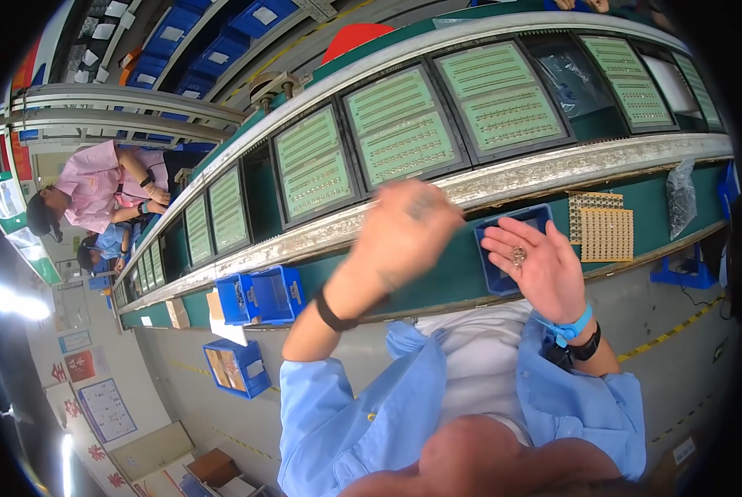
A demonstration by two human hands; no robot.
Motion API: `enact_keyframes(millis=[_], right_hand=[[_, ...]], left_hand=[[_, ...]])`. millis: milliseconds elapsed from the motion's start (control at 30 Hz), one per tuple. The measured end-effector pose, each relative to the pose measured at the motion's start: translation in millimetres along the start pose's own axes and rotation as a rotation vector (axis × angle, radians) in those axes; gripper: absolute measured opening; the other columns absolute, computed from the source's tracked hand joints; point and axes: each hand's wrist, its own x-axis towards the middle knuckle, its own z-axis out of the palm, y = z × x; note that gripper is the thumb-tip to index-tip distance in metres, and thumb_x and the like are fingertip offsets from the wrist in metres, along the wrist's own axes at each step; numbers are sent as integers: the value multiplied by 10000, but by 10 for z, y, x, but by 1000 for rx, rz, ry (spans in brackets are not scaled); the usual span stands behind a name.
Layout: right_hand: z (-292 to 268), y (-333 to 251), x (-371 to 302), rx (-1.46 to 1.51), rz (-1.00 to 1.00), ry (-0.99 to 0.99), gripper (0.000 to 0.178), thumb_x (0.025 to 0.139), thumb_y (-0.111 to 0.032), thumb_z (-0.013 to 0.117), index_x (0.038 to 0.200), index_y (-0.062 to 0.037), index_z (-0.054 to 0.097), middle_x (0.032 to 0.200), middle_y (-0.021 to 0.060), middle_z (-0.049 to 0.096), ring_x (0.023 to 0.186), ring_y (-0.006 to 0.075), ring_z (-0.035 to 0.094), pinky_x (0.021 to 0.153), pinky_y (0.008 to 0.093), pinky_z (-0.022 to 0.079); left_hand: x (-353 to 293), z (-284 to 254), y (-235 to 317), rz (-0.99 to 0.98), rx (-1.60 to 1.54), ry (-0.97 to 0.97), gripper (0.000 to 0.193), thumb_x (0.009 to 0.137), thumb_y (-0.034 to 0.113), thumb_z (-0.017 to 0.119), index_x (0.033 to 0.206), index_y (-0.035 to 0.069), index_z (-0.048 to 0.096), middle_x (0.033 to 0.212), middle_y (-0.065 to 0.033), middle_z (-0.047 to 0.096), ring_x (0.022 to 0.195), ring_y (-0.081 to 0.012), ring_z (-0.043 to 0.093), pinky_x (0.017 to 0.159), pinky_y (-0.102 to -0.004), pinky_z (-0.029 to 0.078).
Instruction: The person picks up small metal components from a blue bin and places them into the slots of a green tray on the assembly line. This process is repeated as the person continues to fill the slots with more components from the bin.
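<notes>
My left hand (412, 224) is over the near rail of the line, close to a framed green board (404, 124); motion smears its fingers, so I cannot tell whether they hold anything. Palm up, my right hand (546, 277) holds a small heap of metal parts (517, 256) on its lightly curled fingers. Under that hand stands a blue bin (491, 277), partly covered by it. More framed green boards (510, 99) with rows of small metal pieces lie side by side along the line. Two tan perforated panels (607, 234) overlap to the right of my right hand.
A long metal rail (503, 178) borders the line. Clear plastic bags lie between boards and at the right (681, 199). Blue bins (275, 294) hang at the near edge, left of me. Further left, a person in pink (97, 182) works at the line. Another person's hands (582, 4) show at the far side.
</notes>
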Motion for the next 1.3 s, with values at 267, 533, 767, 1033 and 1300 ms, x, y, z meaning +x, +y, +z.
enact_keyframes(millis=[267, 533, 767, 1033, 1300], right_hand=[[-111, 112, 49, 174, -24, -191, 668, 1102, -496, 348, 1454, 54, 491, 1428, 157, 582, 1306, 216, 550, 1118, 371, 411], [-109, 106, 17, 97, -75, -103, 608, 1111, -454, 361, 1439, 32, 521, 1436, 127, 584, 1311, 206, 546, 1125, 374, 410], [-132, 124, 15, 91, -42, -113, 544, 1119, -401, 368, 1433, 12, 533, 1436, 127, 584, 1305, 196, 548, 1138, 394, 408], [-180, 176, 57, -79, -67, -120, 395, 1119, -219, 426, 1399, 27, 558, 1305, 111, 647, 1199, 184, 619, 1066, 382, 489], [-211, 266, 51, -108, -47, -62, 232, 1075, -129, 550, 1237, 19, 626, 1121, 106, 701, 979, 164, 693, 885, 305, 581]], left_hand=[[115, 490, 525, 155, 15, -152, 242, 769, 144, 669, 1007, 103, 689, 931, -22, 628, 938, -210, 626, 761, -374, 495], [204, 504, 516, 152, 66, -167, 207, 781, 135, 666, 985, 98, 671, 914, -28, 608, 916, -220, 611, 763, -369, 492], [166, 522, 534, 148, 149, -195, 174, 786, 138, 664, 956, 100, 657, 922, -35, 610, 909, -229, 613, 765, -368, 497], [176, 485, 500, 104, 67, -21, 205, 782, 115, 739, 977, 105, 675, 907, -33, 612, 857, -229, 610, 756, -371, 480], [106, 492, 514, 18, -32, 91, 200, 783, 81, 785, 955, 100, 685, 860, -39, 619, 839, -245, 615, 763, -379, 458]])
